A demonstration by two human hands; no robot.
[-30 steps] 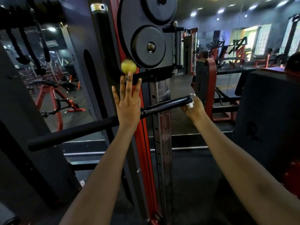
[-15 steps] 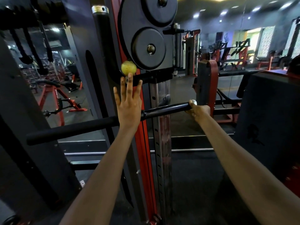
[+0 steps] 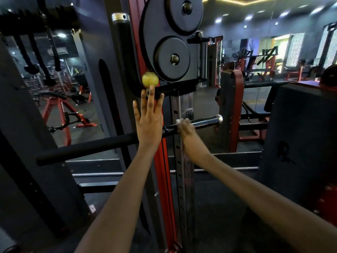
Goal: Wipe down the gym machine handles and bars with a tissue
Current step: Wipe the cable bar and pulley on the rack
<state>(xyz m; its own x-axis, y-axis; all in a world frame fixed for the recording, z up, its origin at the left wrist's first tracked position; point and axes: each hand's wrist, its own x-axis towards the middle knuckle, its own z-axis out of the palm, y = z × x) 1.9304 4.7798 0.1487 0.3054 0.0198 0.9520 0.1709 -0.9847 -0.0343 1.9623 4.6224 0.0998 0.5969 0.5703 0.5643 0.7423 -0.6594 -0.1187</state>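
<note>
Wiping step: right hand (image 3: 185,129) fingers curled round bar (image 3: 202,122), tissue (image 3: 179,121) under fingertips. Left hand (image 3: 148,123) fingers straight, steadying bar. Next likely: slide toward foam grip (image 3: 87,148).

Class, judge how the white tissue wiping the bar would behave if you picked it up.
The tissue is probably floppy and light: it sits crumpled under the right hand on the bar. It would likely tear easily, though blur hides detail.

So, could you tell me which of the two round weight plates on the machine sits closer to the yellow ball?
The lower, smaller weight plate; the yellow ball sits just off its lower-left edge, while the upper plate is mounted well above.
</note>
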